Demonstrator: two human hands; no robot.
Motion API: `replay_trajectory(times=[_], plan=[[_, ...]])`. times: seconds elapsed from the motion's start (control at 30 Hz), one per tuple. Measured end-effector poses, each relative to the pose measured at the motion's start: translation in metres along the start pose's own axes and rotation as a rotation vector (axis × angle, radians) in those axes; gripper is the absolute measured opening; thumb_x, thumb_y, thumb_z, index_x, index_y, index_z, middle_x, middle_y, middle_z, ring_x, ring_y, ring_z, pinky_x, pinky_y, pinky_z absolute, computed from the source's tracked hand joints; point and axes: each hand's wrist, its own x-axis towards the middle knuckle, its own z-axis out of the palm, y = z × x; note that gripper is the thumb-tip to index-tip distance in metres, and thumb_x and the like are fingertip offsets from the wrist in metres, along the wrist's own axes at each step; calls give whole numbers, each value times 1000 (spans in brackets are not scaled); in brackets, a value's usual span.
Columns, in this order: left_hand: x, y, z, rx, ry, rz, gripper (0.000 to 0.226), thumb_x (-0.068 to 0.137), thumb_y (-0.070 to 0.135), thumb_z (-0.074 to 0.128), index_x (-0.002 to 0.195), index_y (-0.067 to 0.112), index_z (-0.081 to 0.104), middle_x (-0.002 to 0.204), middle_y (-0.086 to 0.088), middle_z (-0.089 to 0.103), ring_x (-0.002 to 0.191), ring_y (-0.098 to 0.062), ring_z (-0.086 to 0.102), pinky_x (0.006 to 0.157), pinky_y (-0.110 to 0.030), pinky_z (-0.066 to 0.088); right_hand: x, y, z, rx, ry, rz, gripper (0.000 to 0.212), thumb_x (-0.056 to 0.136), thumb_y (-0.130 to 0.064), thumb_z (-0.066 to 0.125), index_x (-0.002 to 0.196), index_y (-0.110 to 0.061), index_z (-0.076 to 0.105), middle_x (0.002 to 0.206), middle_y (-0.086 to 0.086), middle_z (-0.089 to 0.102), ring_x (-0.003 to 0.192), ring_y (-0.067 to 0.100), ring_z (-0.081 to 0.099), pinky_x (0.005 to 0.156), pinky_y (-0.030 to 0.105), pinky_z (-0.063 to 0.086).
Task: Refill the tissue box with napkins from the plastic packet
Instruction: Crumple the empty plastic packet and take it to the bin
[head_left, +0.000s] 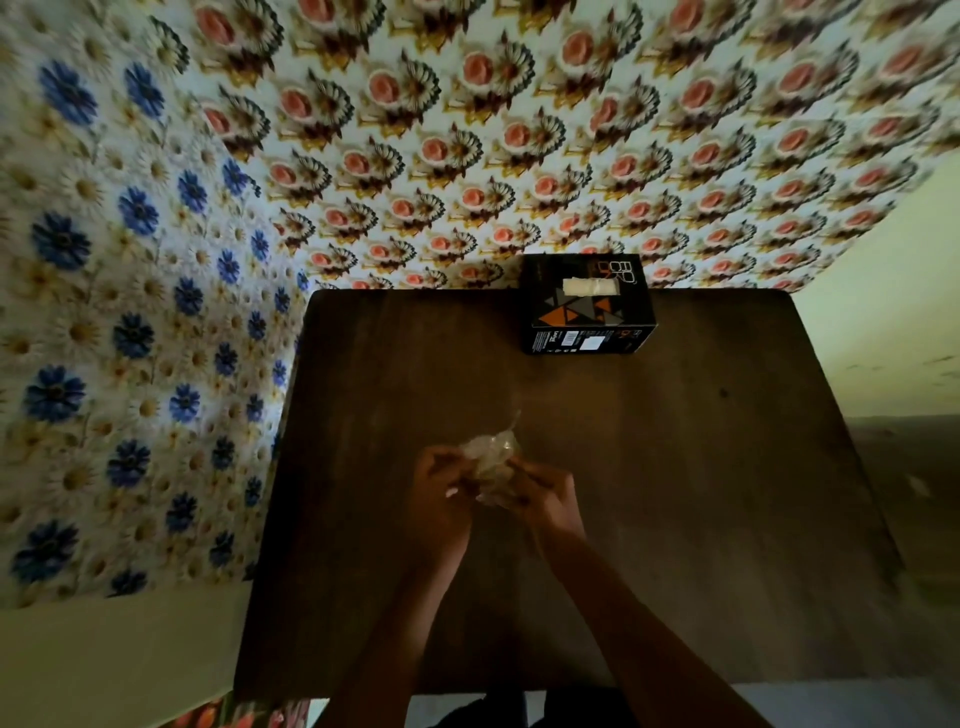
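Observation:
A black tissue box (587, 317) with orange and grey triangles stands at the far edge of the dark wooden table (675, 467). White tissue shows in the slot on its top. Near the table's middle, both hands hold a crumpled clear plastic packet (493, 457) just above the surface. My left hand (441, 493) grips its left side and my right hand (545, 493) grips its right side. What the packet contains is too blurred to tell.
The table stands against a wall with a pink-rose pattern (519, 156) behind it and a blue-daisy patterned wall (130, 312) on its left. Bare floor lies to the right of the table.

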Motion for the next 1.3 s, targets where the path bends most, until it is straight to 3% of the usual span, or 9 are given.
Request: replay_trajectory(times=[0.13, 0.3, 0.43, 0.53, 0.67, 0.9, 1.1, 1.2, 1.3], plan=[[-13, 11, 8, 15, -87, 58, 23, 85, -8, 67, 97, 9, 76, 95, 9, 65, 91, 16, 60, 77, -3, 46, -16, -11, -15, -46, 76, -125, 12, 89, -3, 71, 98, -5, 78, 88, 8, 80, 79, 20, 77, 65, 29, 60], [-23, 33, 23, -165, -160, 9, 28, 85, 29, 72, 107, 42, 63, 106, 8, 72, 96, -10, 71, 81, -33, 60, -35, -27, -44, -111, 168, -133, 14, 81, 1, 78, 85, -13, 78, 74, -3, 79, 69, 9, 75, 60, 27, 60], [-32, 52, 44, 51, -168, 204, 53, 88, 24, 74, 137, 26, 54, 141, 2, 46, 126, -15, 54, 97, -28, 53, -51, -40, -81, -183, 200, -134, 21, 77, -4, 83, 83, -23, 80, 89, 7, 80, 86, 25, 77, 80, 46, 63], [-40, 62, 60, 33, -324, 188, 47, 91, 16, 71, 135, 26, 59, 141, 3, 57, 129, -7, 57, 104, -41, 53, -64, -52, -111, -256, 188, -174, 31, 76, 0, 83, 79, -31, 81, 85, 3, 80, 83, 21, 77, 76, 40, 63], [-66, 98, 91, 0, -380, 87, 37, 82, 12, 78, 112, 30, 68, 105, 7, 74, 98, 1, 69, 88, -32, 59, -83, -57, -159, -355, 237, -215, 25, 81, -12, 81, 79, -36, 79, 81, -6, 80, 77, 9, 76, 69, 31, 63], [-115, 164, 192, 51, -415, 62, 35, 80, 48, 67, 104, 22, 68, 104, 2, 68, 86, 1, 61, 78, 0, 42, -124, -62, -284, -477, 228, -281, 17, 91, -18, 72, 107, -24, 74, 96, -15, 74, 88, -6, 71, 76, 14, 58], [-165, 230, 293, 47, -600, 130, 35, 81, 32, 78, 104, 5, 75, 100, 7, 71, 91, 7, 69, 83, -10, 52, -158, -85, -423, -540, 301, -291, 15, 85, -16, 78, 97, -25, 74, 79, -24, 68, 73, -18, 66, 62, 3, 49], [-188, 256, 342, 90, -664, 78, 18, 90, 13, 72, 108, 16, 74, 97, 6, 73, 88, -2, 71, 86, -28, 59, -166, -92, -483, -496, 316, -254, 13, 83, -17, 80, 95, -20, 77, 68, -26, 71, 69, -12, 69, 58, 6, 50], [-209, 277, 382, -59, -580, -11, 22, 95, -3, 61, 101, 17, 71, 94, 4, 70, 80, 5, 70, 78, -15, 57, -168, -95, -530, -434, 380, -245, 5, 82, -20, 82, 86, -22, 79, 73, -10, 77, 66, 6, 74, 57, 24, 58]])
